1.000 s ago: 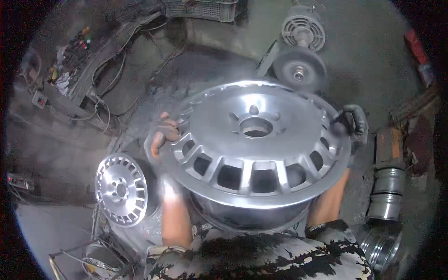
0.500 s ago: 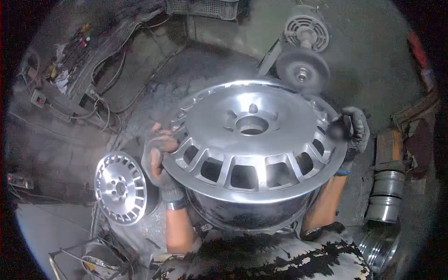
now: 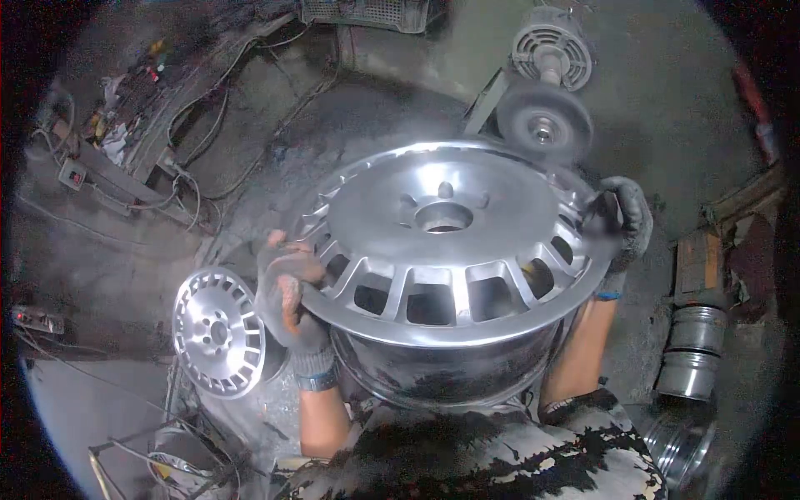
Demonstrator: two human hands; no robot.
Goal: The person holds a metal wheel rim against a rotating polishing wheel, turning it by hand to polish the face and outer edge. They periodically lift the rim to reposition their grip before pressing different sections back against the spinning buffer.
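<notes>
A large silver wheel rim (image 3: 379,218) with slotted openings round its face is held up in front of my body, face upward and tilted. My left hand (image 3: 292,283), in a worn grey glove with bare-looking fingertips, grips the rim's left edge. At the right edge my right hand (image 3: 625,221), also gloved, is closed on the rim, its fingers partly blurred. Just beyond the rim stands a round buffing wheel (image 3: 543,132), blurred as if spinning, joined to a motor (image 3: 552,54).
A second slotted rim (image 3: 218,333) leans at the left. Shiny metal cylinders (image 3: 690,372) stand at the right below a box (image 3: 698,262). Cables and a switch box (image 3: 72,173) lie at the left. A grey crate (image 3: 367,12) is at the top.
The rim has turned a little between my hands, and its near edge has tilted up slightly. Both hands still hold it. The view has shifted slightly.
</notes>
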